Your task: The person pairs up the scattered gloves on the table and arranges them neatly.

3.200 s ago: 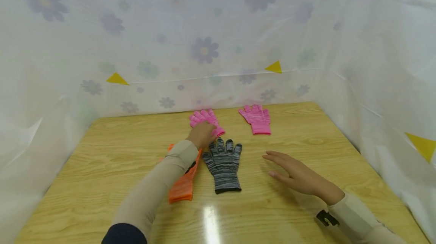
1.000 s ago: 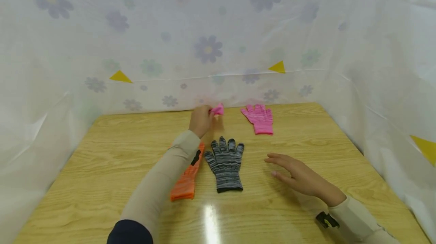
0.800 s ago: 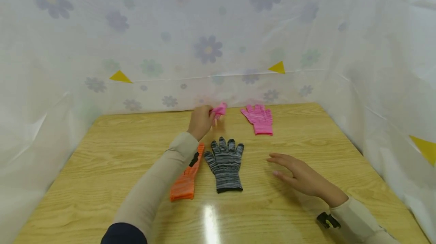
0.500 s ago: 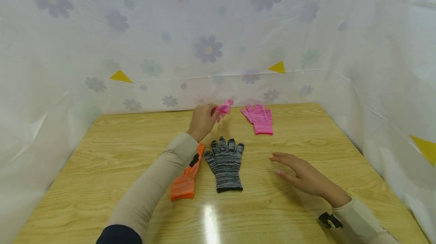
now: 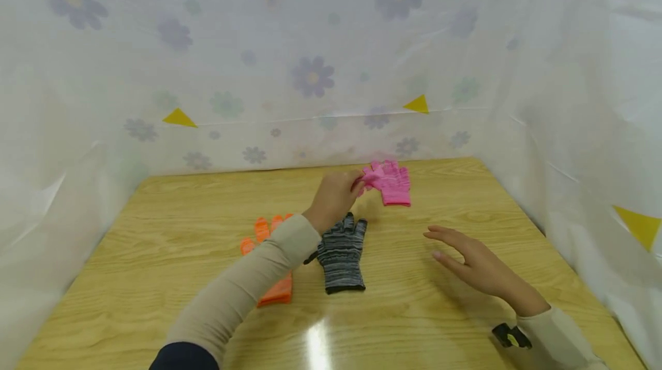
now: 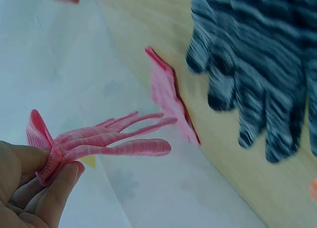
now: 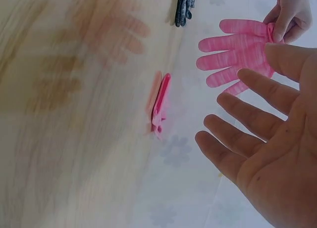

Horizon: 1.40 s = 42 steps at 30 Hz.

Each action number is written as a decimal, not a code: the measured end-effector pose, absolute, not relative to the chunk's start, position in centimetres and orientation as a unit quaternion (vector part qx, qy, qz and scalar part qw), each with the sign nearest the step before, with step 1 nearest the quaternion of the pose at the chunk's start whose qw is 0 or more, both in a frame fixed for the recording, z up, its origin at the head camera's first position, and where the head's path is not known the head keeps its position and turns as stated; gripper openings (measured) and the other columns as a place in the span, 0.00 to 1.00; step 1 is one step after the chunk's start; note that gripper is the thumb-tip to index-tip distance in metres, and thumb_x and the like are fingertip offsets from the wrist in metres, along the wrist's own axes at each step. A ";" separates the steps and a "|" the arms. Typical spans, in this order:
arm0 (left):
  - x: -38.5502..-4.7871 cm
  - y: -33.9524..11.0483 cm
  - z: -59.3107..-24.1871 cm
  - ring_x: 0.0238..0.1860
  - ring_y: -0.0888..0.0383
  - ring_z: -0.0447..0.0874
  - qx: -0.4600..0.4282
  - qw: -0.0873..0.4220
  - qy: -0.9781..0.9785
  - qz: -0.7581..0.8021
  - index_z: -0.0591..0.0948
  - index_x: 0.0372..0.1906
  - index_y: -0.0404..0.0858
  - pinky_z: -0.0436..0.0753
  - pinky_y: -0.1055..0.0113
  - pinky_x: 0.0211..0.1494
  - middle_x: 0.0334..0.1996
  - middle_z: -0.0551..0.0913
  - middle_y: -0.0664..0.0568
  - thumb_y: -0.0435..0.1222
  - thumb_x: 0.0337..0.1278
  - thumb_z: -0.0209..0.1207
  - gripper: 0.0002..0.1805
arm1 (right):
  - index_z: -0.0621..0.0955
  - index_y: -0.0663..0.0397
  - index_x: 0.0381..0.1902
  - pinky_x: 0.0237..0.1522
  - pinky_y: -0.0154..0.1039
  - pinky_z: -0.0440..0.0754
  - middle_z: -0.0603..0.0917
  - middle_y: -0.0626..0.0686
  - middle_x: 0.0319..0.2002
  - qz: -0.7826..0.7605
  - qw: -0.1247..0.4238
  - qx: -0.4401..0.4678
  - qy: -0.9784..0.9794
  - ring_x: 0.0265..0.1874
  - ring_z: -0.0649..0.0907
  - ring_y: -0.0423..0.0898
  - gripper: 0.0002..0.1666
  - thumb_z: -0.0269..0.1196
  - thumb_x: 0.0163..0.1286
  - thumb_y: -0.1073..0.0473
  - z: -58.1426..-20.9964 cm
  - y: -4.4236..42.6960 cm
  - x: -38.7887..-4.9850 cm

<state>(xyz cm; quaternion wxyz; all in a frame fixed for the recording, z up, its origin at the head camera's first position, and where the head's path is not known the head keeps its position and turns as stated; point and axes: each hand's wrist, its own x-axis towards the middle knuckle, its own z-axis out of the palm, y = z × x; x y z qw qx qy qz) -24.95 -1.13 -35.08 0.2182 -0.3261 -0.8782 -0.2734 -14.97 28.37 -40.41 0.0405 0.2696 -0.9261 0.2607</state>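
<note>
My left hand [image 5: 335, 199] pinches a pink glove [image 5: 368, 179] by its cuff in the air, just left of a second pink glove [image 5: 396, 187] lying at the back of the table. In the left wrist view, thumb and fingers of the left hand [image 6: 37, 188] grip the held glove [image 6: 109, 139], its fingers dangling free. My right hand [image 5: 478, 263] hovers over the right part of the table, fingers extended and holding nothing; the right wrist view shows its palm [image 7: 282, 139] spread near the held glove [image 7: 237, 52].
A grey-black striped glove [image 5: 342, 261] lies mid-table below the left forearm, partly covered by it. Left of it, an orange glove [image 5: 276, 292] is also partly hidden by the sleeve. A flowered white curtain [image 5: 248, 71] with yellow triangles stands behind the wooden table [image 5: 170, 243].
The left hand has lifted the left pink glove off the table and carried it right, beside the other pink glove. The right hand has shifted slightly right.
</note>
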 end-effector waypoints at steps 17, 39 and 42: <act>-19.9 4.2 -39.9 0.20 0.64 0.68 -0.471 0.099 -0.872 -0.086 0.80 0.34 0.40 0.70 0.75 0.22 0.20 0.76 0.56 0.31 0.64 0.54 0.06 | 0.69 0.48 0.68 0.50 0.65 0.76 0.68 0.59 0.68 0.275 0.063 0.261 -0.923 0.64 0.69 0.64 0.26 0.55 0.74 0.56 -38.8 29.5 -16.1; -18.1 5.1 -42.9 0.31 0.61 0.76 -0.476 0.052 -0.878 0.027 0.84 0.32 0.46 0.77 0.74 0.32 0.33 0.80 0.56 0.36 0.61 0.58 0.06 | 0.69 0.54 0.67 0.48 0.63 0.79 0.66 0.63 0.68 0.277 0.012 0.254 -0.927 0.64 0.67 0.66 0.27 0.54 0.74 0.52 -39.9 28.9 -15.7; -18.1 5.1 -42.7 0.30 0.61 0.76 -0.476 0.068 -0.876 0.018 0.84 0.31 0.46 0.77 0.74 0.32 0.32 0.80 0.56 0.38 0.62 0.57 0.07 | 0.70 0.54 0.66 0.49 0.63 0.78 0.66 0.63 0.68 0.275 0.013 0.256 -0.927 0.64 0.68 0.66 0.26 0.54 0.74 0.52 -40.0 28.8 -15.7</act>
